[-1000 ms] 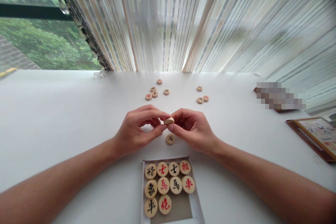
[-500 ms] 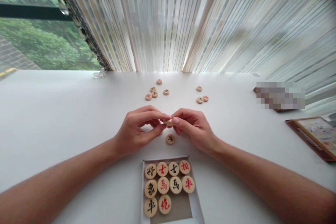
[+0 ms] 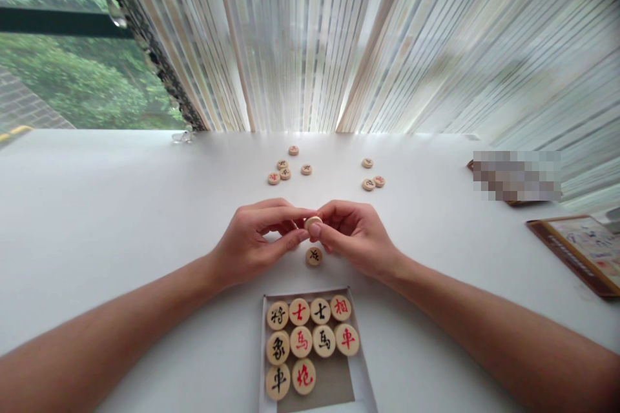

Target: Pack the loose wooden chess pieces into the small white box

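Between my fingertips is a round wooden Chinese chess piece (image 3: 312,223), tilted, its character not readable from here. My left hand (image 3: 261,232) pinches its left edge with thumb and forefinger. From the right, my right hand (image 3: 356,232) grips it too, the thumb lying across its near face. Just below, a loose chess piece with a black character (image 3: 314,256) lies flat on the table. Nearer to me stands an open shallow box (image 3: 364,374) with several pieces in rows, red and black characters facing up; its lower right part shows bare bottom.
Several more chess pieces (image 3: 285,173) lie at the back of the white table (image 3: 145,193), with another small group (image 3: 369,184) to their right. A brown-edged printed card or box (image 3: 576,258) and a partly blurred object (image 3: 513,181) are at the right. A striped curtain (image 3: 300,45) hangs behind.
The held piece has turned between my fingers, so more of its face shows. My right thumb has shifted slightly down and left; both hands stay in nearly the same place.
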`<state>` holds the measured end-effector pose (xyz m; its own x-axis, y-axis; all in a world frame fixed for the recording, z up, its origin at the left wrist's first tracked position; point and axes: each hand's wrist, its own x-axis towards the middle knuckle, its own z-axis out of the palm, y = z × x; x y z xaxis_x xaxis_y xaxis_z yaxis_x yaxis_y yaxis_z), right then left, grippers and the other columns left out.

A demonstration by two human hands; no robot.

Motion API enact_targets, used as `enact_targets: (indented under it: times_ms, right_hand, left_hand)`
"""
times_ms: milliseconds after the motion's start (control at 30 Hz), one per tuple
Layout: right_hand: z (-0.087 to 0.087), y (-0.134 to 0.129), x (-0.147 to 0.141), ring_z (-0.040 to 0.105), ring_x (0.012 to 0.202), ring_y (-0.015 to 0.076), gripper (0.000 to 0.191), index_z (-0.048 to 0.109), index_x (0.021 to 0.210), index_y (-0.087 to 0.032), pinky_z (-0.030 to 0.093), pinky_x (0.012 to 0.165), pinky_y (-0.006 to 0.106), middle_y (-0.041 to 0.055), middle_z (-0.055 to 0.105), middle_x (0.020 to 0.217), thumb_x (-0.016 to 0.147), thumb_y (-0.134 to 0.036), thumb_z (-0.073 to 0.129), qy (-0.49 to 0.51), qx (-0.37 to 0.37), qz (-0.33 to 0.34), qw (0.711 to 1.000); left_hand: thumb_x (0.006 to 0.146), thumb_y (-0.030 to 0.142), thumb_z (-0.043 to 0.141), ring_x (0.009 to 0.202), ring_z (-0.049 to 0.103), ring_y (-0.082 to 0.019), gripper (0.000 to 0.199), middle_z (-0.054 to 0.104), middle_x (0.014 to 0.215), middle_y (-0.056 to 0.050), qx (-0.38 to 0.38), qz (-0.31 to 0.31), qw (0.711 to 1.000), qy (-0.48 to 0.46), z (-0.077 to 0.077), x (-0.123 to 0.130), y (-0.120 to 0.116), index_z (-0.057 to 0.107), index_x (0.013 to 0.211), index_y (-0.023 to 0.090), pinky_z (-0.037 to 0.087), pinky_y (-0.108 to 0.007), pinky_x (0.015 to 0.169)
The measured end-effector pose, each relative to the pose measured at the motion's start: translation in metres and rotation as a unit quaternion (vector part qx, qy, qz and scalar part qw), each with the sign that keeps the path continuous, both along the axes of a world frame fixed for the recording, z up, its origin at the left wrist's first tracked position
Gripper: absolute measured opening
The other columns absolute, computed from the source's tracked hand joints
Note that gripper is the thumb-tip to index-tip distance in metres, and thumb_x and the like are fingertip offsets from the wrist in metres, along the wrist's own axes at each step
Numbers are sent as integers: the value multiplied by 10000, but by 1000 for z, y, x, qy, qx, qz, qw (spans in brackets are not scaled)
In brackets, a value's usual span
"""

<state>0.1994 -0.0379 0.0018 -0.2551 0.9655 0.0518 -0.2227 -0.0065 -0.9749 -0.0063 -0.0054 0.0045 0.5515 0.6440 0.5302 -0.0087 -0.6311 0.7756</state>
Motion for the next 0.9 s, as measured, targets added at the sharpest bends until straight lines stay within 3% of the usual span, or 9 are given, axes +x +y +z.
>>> enact_targets:
  times_ms: [167,433,900]
  right_hand:
    - [1,3,0,581,553,73,426,736,830,-121,471,495,178,27,717,711,606,-363,1007,5,-24,2,1000]
    - [-3,3,0,668,604,97,460,750,880,-128,576,567,197,31,746,754,555,-289,1032,35,-23,23,999]
    - [-2,1,1,611,562,95,373,753,860,-128,511,527,200,20,700,670,694,-389,962,-12,5,4,1000]
  left_hand:
    - [961,101,710,677,693,-91,299,724,935,-79,-39,-24,999,-9,-3,-1,1,796,1239,169,608,-186,632]
    - [976,140,703,677,710,-92,239,734,945,-83,-67,-14,998,-10,-1,0,1,807,1191,149,613,-173,638]
    - [956,133,731,701,720,-108,248,761,933,-91,-59,1,998,-2,-2,-1,0,807,1192,145,628,-195,661]
